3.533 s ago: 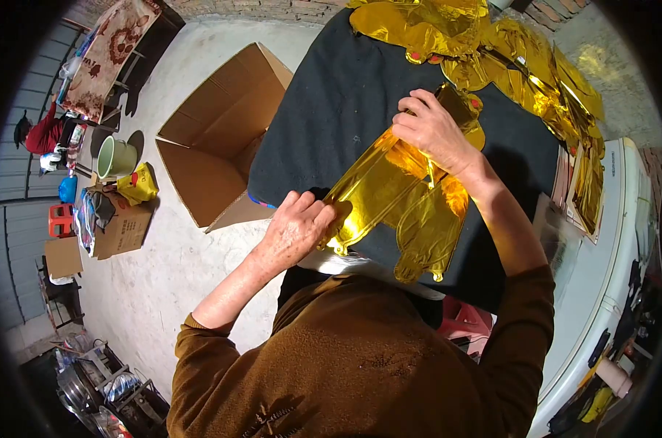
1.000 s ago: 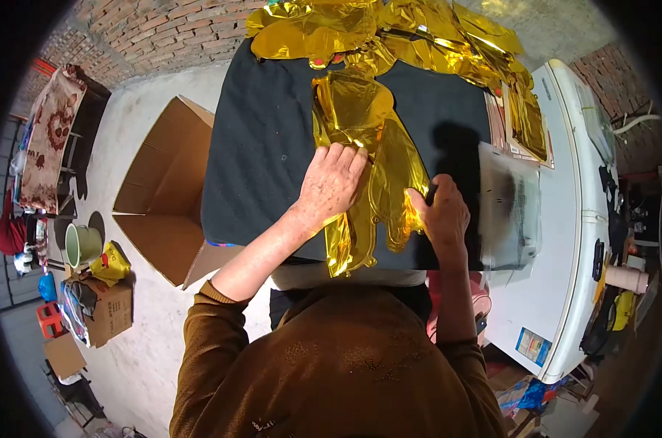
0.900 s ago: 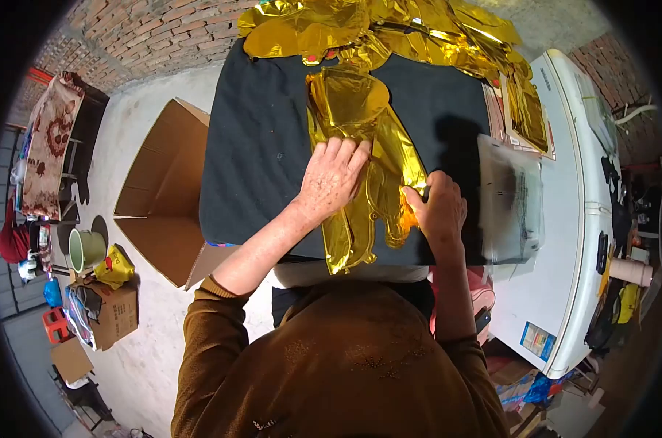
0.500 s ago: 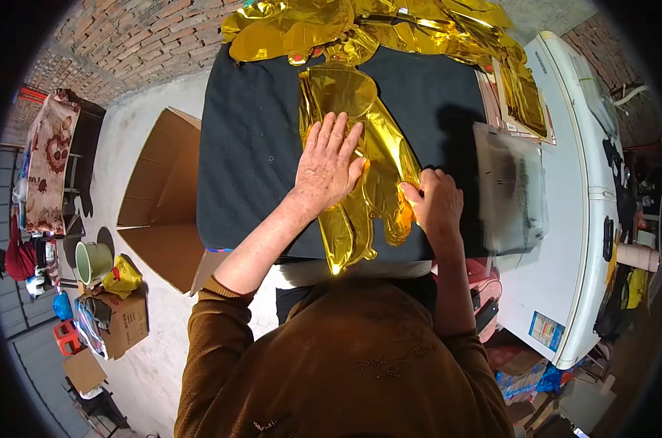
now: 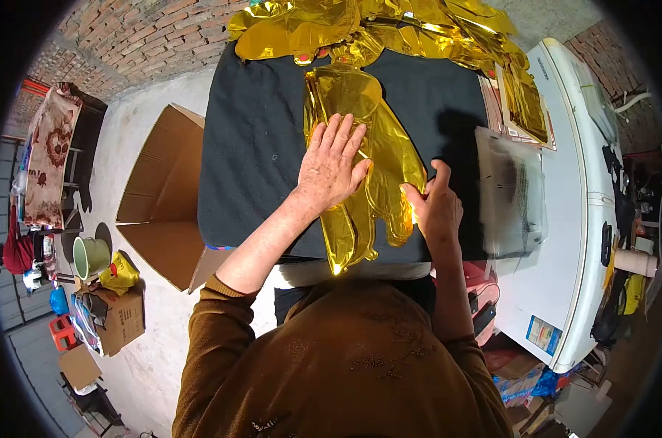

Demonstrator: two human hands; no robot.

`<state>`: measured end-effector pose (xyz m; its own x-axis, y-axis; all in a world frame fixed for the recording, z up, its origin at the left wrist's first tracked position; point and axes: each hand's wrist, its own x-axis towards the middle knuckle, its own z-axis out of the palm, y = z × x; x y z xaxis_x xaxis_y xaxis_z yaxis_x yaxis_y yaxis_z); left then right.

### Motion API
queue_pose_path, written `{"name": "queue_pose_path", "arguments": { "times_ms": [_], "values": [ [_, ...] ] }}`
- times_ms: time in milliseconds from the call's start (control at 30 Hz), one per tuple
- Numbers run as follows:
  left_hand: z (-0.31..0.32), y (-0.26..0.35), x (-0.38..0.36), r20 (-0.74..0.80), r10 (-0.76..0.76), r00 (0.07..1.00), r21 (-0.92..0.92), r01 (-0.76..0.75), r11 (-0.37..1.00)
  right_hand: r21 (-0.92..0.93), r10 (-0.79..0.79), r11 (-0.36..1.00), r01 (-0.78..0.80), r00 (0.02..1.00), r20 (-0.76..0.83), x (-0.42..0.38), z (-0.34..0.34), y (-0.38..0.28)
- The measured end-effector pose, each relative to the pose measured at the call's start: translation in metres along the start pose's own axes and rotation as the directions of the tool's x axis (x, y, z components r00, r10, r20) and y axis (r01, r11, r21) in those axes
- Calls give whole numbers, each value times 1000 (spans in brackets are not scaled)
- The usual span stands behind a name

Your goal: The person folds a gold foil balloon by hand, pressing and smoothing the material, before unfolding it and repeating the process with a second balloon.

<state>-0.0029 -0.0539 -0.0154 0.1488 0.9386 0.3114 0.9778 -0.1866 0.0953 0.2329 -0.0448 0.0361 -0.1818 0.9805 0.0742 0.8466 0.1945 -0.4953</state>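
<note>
A flat, folded gold foil balloon (image 5: 382, 131) lies lengthwise on the black-covered table (image 5: 250, 146), its narrow scalloped end towards me. My left hand (image 5: 332, 162) rests flat on its middle, fingers stretched out. At the balloon's lower right edge is my right hand (image 5: 439, 208), with the thumb at the foil and the index finger raised apart from it. The other fingers of that hand are partly hidden. More gold foil balloons (image 5: 302, 36) are heaped along the table's far edge.
An open cardboard box (image 5: 159, 197) stands left of the table. On the right are a stack of clear plastic sheets (image 5: 513, 193) and a white chest freezer (image 5: 568, 204). A green bucket (image 5: 91, 258) and a smaller carton (image 5: 123, 321) sit farther left.
My right hand has loosened at the balloon's edge, its index finger lifting away from the thumb. The right edge of the foil now lies wider and smoother. My left hand stays flat in place.
</note>
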Motion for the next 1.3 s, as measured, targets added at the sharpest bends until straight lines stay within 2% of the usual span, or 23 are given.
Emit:
{"name": "queue_pose_path", "arguments": {
  "times_ms": [100,200,267,500,600,700,800,1100,1233,1300],
  "values": [
    [2,-1,0,-24,9,1000,2,-9,1000,-78,2,997,-2,1000,4,3,1,-3],
    [2,-1,0,-51,8,999,-47,-10,999,-131,32,991,-18,994,106,9,2,3],
    [1,-1,0,-55,5,998,-59,-8,998,-123,4,992,8,996,94,11,5,10],
    [2,-2,0,-48,10,999,-66,-13,998,-52,-133,990,130,990,-54,6,2,5],
    [3,-2,1,-44,8,999,-69,-11,998,-131,-209,972,193,971,-116,3,3,-3],
    [1,-1,1,-56,6,998,-81,-10,997,-108,-308,950,294,937,-162,1,1,-14],
    [0,0,1,-55,0,998,-76,-4,997,-109,-328,943,314,933,-147,-1,-3,-26],
    [-1,0,1,-57,-14,998,-106,8,994,104,-407,903,417,908,-99,-4,-1,-45],
    [-1,-1,1,20,-12,1000,-48,13,999,197,-445,869,454,891,-88,-3,0,-55],
    [-3,-2,1,42,-6,999,-10,6,1000,172,-455,873,457,889,-54,-2,1,-61]
  ]
}}
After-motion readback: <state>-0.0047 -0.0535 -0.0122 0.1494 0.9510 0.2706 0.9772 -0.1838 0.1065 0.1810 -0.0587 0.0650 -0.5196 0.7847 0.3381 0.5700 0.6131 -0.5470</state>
